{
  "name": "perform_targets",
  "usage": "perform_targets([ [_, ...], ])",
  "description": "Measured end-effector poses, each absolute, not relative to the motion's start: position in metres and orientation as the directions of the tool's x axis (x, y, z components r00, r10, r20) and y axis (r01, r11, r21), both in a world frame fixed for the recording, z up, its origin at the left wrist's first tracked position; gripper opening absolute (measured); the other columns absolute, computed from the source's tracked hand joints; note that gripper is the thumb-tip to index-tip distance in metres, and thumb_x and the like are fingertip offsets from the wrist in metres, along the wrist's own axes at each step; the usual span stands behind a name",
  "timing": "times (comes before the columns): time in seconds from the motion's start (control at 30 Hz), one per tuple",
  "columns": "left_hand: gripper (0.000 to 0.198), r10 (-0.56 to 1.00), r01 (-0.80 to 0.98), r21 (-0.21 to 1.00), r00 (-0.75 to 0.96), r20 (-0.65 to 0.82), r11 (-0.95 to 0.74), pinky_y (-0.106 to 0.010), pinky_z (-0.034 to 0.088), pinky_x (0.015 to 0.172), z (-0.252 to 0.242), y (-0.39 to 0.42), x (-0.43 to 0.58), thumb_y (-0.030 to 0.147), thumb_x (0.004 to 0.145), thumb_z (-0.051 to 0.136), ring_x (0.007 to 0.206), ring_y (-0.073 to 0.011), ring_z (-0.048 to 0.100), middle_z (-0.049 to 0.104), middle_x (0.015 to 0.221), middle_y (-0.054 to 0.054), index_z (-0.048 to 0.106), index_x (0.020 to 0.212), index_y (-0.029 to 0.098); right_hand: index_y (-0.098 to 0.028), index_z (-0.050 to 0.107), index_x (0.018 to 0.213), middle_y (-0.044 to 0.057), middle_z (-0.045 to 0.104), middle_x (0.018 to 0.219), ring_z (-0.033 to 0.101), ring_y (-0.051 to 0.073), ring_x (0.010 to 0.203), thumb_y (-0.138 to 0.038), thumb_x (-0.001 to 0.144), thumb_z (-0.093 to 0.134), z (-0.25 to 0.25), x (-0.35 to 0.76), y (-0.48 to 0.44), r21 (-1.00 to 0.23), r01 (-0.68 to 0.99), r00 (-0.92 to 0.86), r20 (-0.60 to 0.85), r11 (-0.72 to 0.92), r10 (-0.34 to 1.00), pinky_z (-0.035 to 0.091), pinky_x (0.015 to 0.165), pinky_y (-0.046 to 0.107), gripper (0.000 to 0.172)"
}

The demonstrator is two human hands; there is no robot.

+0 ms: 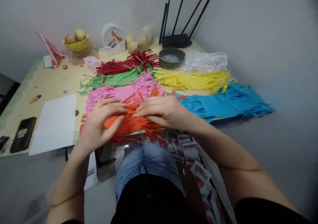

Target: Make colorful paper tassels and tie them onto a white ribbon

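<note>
An orange fringed bundle (126,123) of thin sheet material lies at the table's near edge, its cut strips hanging over. My left hand (101,119) rests at its left part, thumb held apart from the fingers. My right hand (165,111) has its fingertips pinched together on the orange strips near the middle. Just behind lies a pink fringed bundle (123,93), with a green one (116,80) and a dark red one (116,67) farther back. To the right are a yellow fringed bundle (193,80) and a blue one (213,103).
A white sheet (56,124) and a phone (23,134) lie on the left. At the back stand a yellow fruit bowl (77,45), a giraffe-printed holder (114,40), a round dark tin (172,63), white strings (206,62) and a router (177,41). A box of small packets (191,151) is below.
</note>
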State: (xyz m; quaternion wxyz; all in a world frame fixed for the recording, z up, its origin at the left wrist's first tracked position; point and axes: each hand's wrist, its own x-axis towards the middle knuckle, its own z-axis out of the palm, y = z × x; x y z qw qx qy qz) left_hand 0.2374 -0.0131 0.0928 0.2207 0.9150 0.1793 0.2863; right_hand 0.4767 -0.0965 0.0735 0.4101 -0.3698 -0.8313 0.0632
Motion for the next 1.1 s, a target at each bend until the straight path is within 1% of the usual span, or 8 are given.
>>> perform_targets([
  [0.17, 0.015, 0.326, 0.199, 0.312, 0.841, 0.432, -0.929, -0.036, 0.053, 0.094, 0.095, -0.009, 0.244, 0.024, 0.097, 0.060, 0.080, -0.0161, 0.070, 0.078, 0.089, -0.005, 0.074, 0.098, 0.018, -0.017, 0.077, 0.104, 0.006, 0.079, 0.104, 0.074, 0.012, 0.098, -0.013, 0.098, 0.054, 0.079, 0.477, -0.103, -0.452, 0.558, -0.408, 0.581, 0.696, 0.705, 0.056, 0.090, 0.023, 0.024],
  [0.23, 0.016, 0.288, 0.210, 0.215, 0.845, 0.450, -0.954, -0.036, 0.054, 0.089, 0.090, -0.006, 0.245, 0.024, 0.098, 0.058, 0.078, -0.0167, 0.069, 0.077, 0.084, -0.005, 0.073, 0.097, 0.018, -0.018, 0.075, 0.113, 0.006, 0.078, 0.109, 0.073, 0.013, 0.100, -0.019, 0.096, 0.060, 0.085, 0.479, -0.102, -0.558, 0.556, -0.392, 0.477, 0.616, 0.786, 0.055, 0.090, 0.023, 0.023],
  [0.33, 0.016, 0.169, 0.204, 0.002, 0.806, 0.568, -0.979, -0.043, 0.047, 0.103, 0.083, -0.003, 0.244, 0.018, 0.096, 0.060, 0.085, -0.0175, 0.070, 0.077, 0.086, -0.003, 0.073, 0.103, 0.022, -0.019, 0.070, 0.124, 0.006, 0.077, 0.113, 0.073, 0.015, 0.098, -0.035, 0.093, 0.066, 0.094, 0.481, -0.090, -0.775, 0.481, -0.346, 0.261, 0.409, 0.901, 0.055, 0.084, 0.024, 0.035],
  [0.53, 0.032, -0.088, 0.201, -0.304, 0.686, 0.722, -0.931, -0.043, 0.045, 0.105, 0.075, -0.003, 0.241, 0.010, 0.089, 0.068, 0.093, -0.0187, 0.073, 0.079, 0.095, -0.003, 0.069, 0.119, 0.022, -0.013, 0.068, 0.088, 0.003, 0.075, 0.074, 0.066, 0.010, 0.067, -0.035, 0.089, 0.068, 0.085, 0.464, -0.070, -0.996, 0.048, -0.429, 0.048, 0.076, 0.902, 0.050, 0.067, 0.021, 0.022],
  [0.67, 0.035, 0.015, 0.305, -0.213, 0.605, 0.796, -0.928, -0.044, 0.046, 0.103, 0.067, -0.004, 0.239, 0.007, 0.089, 0.066, 0.090, -0.0188, 0.073, 0.079, 0.093, -0.003, 0.069, 0.120, 0.023, -0.015, 0.062, 0.089, 0.000, 0.072, 0.068, 0.065, 0.010, 0.063, -0.035, 0.084, 0.074, 0.074, 0.449, -0.076, -0.991, -0.131, -0.301, 0.065, 0.026, 0.951, 0.048, 0.064, 0.021, 0.024],
  [0.87, 0.033, 0.103, 0.384, -0.101, 0.476, 0.873, -0.918, -0.045, 0.047, 0.103, 0.056, -0.006, 0.242, 0.009, 0.086, 0.069, 0.097, -0.0215, 0.072, 0.079, 0.096, -0.005, 0.070, 0.116, 0.024, -0.016, 0.058, 0.097, 0.000, 0.073, 0.073, 0.067, 0.010, 0.068, -0.039, 0.092, 0.064, 0.070, 0.440, -0.079, -0.982, -0.166, -0.308, 0.143, 0.095, 0.941, 0.051, 0.073, 0.024, 0.025],
  [1.0, 0.030, 0.087, 0.363, -0.137, 0.539, 0.838, -0.922, -0.040, 0.049, 0.096, 0.061, -0.003, 0.243, 0.006, 0.087, 0.067, 0.087, -0.0192, 0.070, 0.077, 0.087, -0.004, 0.069, 0.113, 0.022, -0.018, 0.054, 0.110, -0.001, 0.069, 0.082, 0.064, 0.012, 0.071, -0.036, 0.089, 0.070, 0.069, 0.440, -0.083, -0.946, 0.184, -0.166, 0.238, 0.267, 0.957, 0.050, 0.069, 0.024, 0.032],
  [1.1, 0.019, 0.232, 0.333, 0.012, 0.631, 0.740, -0.943, -0.028, 0.051, 0.076, 0.068, -0.003, 0.242, 0.010, 0.092, 0.060, 0.078, -0.0159, 0.067, 0.072, 0.084, -0.005, 0.069, 0.107, 0.018, -0.018, 0.059, 0.111, 0.007, 0.069, 0.106, 0.066, 0.016, 0.095, -0.023, 0.091, 0.066, 0.067, 0.442, -0.085, -0.725, 0.509, -0.108, 0.481, 0.464, 0.870, 0.052, 0.083, 0.028, 0.022],
])
